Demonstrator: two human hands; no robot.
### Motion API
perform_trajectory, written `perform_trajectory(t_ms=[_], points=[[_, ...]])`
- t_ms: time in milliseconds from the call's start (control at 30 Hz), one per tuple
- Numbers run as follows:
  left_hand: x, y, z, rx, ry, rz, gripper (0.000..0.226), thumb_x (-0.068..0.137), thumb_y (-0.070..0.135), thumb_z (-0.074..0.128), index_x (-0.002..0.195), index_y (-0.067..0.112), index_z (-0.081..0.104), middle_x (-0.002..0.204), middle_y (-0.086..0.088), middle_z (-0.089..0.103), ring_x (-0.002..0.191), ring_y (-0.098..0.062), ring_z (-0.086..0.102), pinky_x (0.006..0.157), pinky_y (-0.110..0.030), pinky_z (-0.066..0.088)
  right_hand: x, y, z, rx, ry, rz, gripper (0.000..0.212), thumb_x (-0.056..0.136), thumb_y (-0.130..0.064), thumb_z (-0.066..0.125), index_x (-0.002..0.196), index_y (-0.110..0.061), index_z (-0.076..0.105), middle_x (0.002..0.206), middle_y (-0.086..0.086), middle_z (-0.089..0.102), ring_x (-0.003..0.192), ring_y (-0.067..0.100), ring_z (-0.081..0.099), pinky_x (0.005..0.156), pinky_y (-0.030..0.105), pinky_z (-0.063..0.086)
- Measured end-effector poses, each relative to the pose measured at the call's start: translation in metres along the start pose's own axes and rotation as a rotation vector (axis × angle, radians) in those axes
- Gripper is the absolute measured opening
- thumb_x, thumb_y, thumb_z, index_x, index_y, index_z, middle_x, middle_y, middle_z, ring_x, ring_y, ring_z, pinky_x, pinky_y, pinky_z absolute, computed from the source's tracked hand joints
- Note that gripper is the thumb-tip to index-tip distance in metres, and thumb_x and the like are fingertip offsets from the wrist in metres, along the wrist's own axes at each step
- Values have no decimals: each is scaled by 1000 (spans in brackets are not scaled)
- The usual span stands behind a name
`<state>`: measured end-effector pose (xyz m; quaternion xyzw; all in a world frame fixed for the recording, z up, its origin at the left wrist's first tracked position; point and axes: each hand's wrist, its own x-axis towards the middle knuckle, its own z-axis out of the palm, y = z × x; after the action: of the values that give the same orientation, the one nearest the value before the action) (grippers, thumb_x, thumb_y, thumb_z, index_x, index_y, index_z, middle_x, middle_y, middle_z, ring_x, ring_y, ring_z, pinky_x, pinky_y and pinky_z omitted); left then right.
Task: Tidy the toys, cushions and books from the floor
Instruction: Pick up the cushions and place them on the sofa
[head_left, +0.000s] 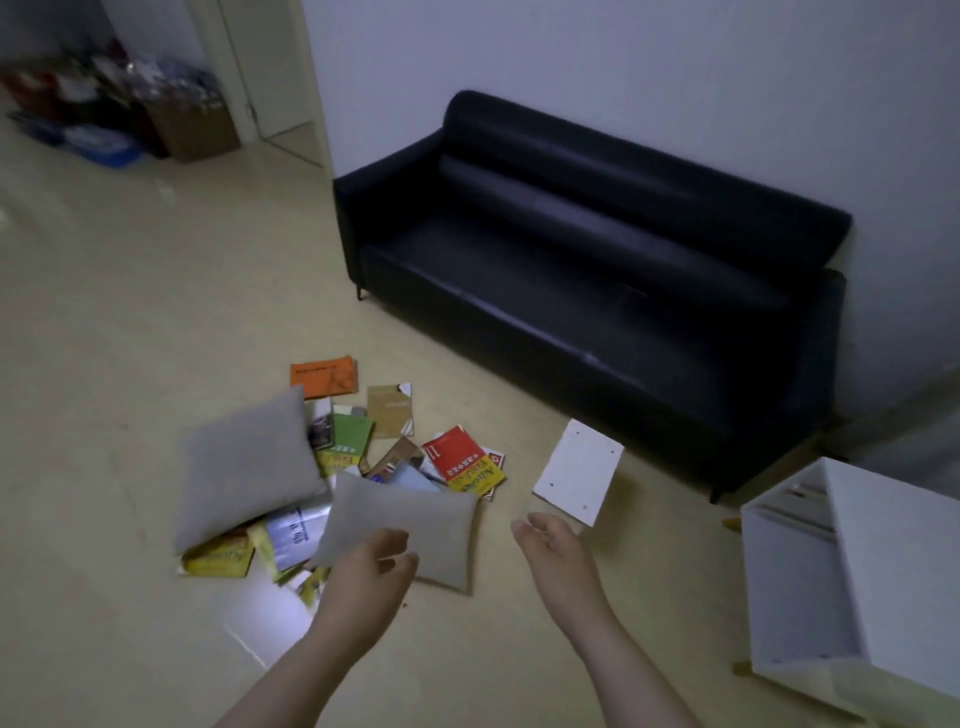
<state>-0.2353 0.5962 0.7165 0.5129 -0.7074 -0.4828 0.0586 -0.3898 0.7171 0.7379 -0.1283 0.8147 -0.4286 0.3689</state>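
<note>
Two grey cushions lie on the floor over a scatter of books: a larger cushion (249, 465) at the left and a smaller cushion (405, 519) nearer me. Among the books are an orange book (324, 375), a tan book (390, 409), a green book (350, 434) and a red and yellow book (462, 462). My left hand (371, 571) hovers over the near edge of the smaller cushion, fingers loosely curled, holding nothing. My right hand (553, 545) is stretched out empty above the floor, just short of a white board (577, 472).
A black sofa (597, 260) stands against the wall at the right. A white cabinet (852, 577) sits at the lower right. Boxes and clutter (130, 114) fill the far left corner beside a doorway. A white sheet (265, 618) lies on the floor near my left forearm.
</note>
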Motion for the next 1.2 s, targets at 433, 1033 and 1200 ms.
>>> perform_trajectory(t_ms=[433, 1033, 1200], points=[[33, -121, -151, -4, -13, -73, 27, 90, 17, 61, 116, 13, 64, 111, -1, 67, 94, -13, 61, 80, -24, 41, -21, -39, 184, -14, -55, 62, 40, 95, -32, 52, 133, -17, 51, 112, -4, 58, 102, 10, 54, 81, 24, 37], [233, -101, -161, 144, -170, -126, 30, 89, 18, 61, 119, 11, 62, 115, -3, 66, 94, -12, 60, 85, -25, 44, 161, -74, 233, -12, 8, 215, 43, 97, -34, 49, 136, -18, 47, 120, -3, 56, 95, 9, 50, 67, 21, 39], [277, -98, -155, 203, -238, -140, 36, 91, 21, 59, 126, 12, 59, 125, -3, 63, 112, -17, 59, 90, -25, 42, 200, -75, 241, -11, 35, 256, 42, 98, -33, 49, 137, -17, 47, 129, 3, 55, 97, 12, 48, 61, 14, 36]])
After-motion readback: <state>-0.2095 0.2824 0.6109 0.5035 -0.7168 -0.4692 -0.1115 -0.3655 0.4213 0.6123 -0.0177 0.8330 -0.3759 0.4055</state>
